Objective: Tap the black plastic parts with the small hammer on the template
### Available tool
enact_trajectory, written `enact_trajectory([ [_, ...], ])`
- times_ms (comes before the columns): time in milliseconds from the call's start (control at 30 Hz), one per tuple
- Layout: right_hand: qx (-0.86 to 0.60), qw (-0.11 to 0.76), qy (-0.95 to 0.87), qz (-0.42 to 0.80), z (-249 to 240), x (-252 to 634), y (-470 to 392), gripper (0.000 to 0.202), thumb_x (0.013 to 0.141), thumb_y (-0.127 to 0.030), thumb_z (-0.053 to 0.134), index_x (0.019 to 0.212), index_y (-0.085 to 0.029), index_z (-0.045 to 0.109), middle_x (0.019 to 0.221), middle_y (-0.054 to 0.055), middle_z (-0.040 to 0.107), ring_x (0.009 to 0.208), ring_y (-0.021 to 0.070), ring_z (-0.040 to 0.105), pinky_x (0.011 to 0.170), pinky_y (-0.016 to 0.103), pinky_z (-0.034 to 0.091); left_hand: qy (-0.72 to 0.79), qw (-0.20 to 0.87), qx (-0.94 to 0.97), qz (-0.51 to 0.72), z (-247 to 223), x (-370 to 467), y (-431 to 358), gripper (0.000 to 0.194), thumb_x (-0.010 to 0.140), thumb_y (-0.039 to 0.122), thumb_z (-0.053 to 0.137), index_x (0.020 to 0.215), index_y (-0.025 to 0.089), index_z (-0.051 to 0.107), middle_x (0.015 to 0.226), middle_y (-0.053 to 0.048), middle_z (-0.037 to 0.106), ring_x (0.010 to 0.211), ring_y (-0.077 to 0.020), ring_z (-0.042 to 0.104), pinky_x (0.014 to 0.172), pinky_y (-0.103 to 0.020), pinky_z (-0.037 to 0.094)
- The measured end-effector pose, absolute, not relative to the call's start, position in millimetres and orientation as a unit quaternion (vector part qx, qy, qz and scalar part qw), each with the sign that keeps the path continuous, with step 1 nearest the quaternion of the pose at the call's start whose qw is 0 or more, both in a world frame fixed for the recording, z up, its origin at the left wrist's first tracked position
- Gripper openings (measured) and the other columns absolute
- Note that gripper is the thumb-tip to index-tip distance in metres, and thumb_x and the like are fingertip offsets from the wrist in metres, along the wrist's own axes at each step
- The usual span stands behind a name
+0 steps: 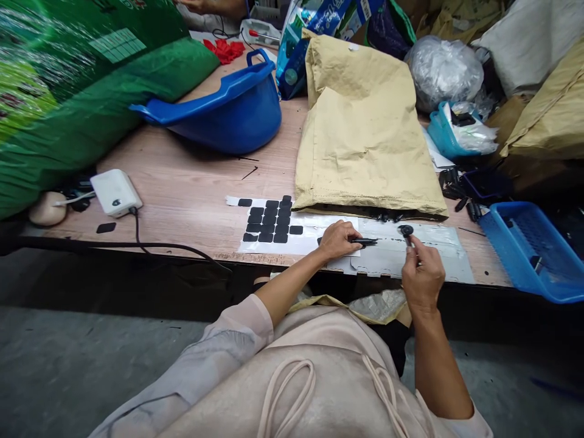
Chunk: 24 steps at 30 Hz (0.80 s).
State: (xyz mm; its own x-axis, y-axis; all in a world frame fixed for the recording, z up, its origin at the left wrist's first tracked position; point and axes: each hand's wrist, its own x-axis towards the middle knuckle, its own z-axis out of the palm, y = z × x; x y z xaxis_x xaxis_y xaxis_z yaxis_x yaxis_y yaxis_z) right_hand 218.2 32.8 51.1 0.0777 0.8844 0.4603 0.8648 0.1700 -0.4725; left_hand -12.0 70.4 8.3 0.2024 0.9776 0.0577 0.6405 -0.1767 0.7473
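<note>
My left hand (pixel 338 240) rests at the table's front edge, its fingers closed on a slim black piece (pixel 365 241) that points right. My right hand (pixel 423 271) is pinched round the stem of a small black round-headed piece (pixel 406 230), held upright above a grey sheet (pixel 438 243). The exact kind of either piece is too small to make out. To the left of my left hand, black rounded-square pads (pixel 269 220) lie in rows on white backing paper (pixel 310 244). One loose pad (pixel 106 228) is farther left on the table.
A tan paper sack (pixel 365 134) lies behind my hands, with small black pieces at its mouth. A blue basin (pixel 228 112), a white box (pixel 116 191) with a cable, and a green bag (pixel 91 109) are leftward. A blue basket (pixel 524 243) sits at the right edge.
</note>
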Motion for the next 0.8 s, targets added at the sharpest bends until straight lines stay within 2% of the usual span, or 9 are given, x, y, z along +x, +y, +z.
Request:
enact_trajectory([
  [167,-0.757,0.273,-0.593,-0.029,38,269,62,0.036,0.092,-0.029,0.058,0.119,-0.022,0.081,0.104,0.010,0.067,0.085,0.0212,0.055,0.072,0.033,0.036,0.565,0.292,0.722,0.273,6,-11,70,0.017,0.084,0.030,0.082,0.100,0.025,0.085,0.092,-0.003,0.073,0.095,-0.0214,0.061,0.091,-0.034,0.050],
  [267,-0.783,0.239,-0.573,-0.039,21,285,77,0.036,0.089,-0.025,0.059,0.116,-0.022,0.082,0.102,0.010,0.065,0.088,0.0229,0.051,0.073,0.035,0.033,0.563,0.287,0.727,0.271,6,-12,71,0.017,0.085,0.030,0.081,0.100,0.024,0.084,0.092,-0.003,0.073,0.095,-0.0218,0.061,0.090,-0.035,0.050],
  [433,-0.792,0.245,-0.554,-0.080,2,283,84,0.039,0.089,-0.023,0.058,0.122,-0.023,0.079,0.109,0.012,0.063,0.101,0.0278,0.052,0.083,0.039,0.038,0.554,0.271,0.740,0.269,12,-14,67,0.016,0.085,0.028,0.081,0.100,0.021,0.082,0.092,-0.005,0.072,0.095,-0.0225,0.061,0.089,-0.035,0.049],
  [567,-0.787,0.252,-0.557,-0.083,-1,281,84,0.037,0.090,-0.023,0.057,0.120,-0.024,0.078,0.107,0.011,0.062,0.100,0.0270,0.051,0.083,0.040,0.039,0.495,0.226,0.791,0.280,18,-11,36,0.018,0.090,0.031,0.076,0.104,0.020,0.079,0.095,-0.006,0.071,0.092,-0.0222,0.062,0.085,-0.036,0.048],
  [733,-0.786,0.259,-0.555,-0.085,-1,280,83,0.037,0.090,-0.023,0.056,0.120,-0.024,0.078,0.107,0.012,0.062,0.101,0.0273,0.050,0.084,0.041,0.039,0.395,0.176,0.881,0.192,14,-5,-20,0.018,0.096,0.031,0.067,0.106,0.018,0.074,0.097,-0.007,0.072,0.088,-0.0210,0.066,0.074,-0.033,0.048],
  [800,-0.789,0.255,-0.553,-0.080,0,279,83,0.037,0.091,-0.023,0.057,0.121,-0.024,0.078,0.108,0.012,0.063,0.101,0.0276,0.050,0.084,0.041,0.038,0.394,0.146,0.883,0.208,17,-6,-35,0.024,0.099,0.032,0.065,0.115,0.016,0.071,0.099,-0.009,0.073,0.089,-0.0213,0.068,0.073,-0.033,0.050],
])
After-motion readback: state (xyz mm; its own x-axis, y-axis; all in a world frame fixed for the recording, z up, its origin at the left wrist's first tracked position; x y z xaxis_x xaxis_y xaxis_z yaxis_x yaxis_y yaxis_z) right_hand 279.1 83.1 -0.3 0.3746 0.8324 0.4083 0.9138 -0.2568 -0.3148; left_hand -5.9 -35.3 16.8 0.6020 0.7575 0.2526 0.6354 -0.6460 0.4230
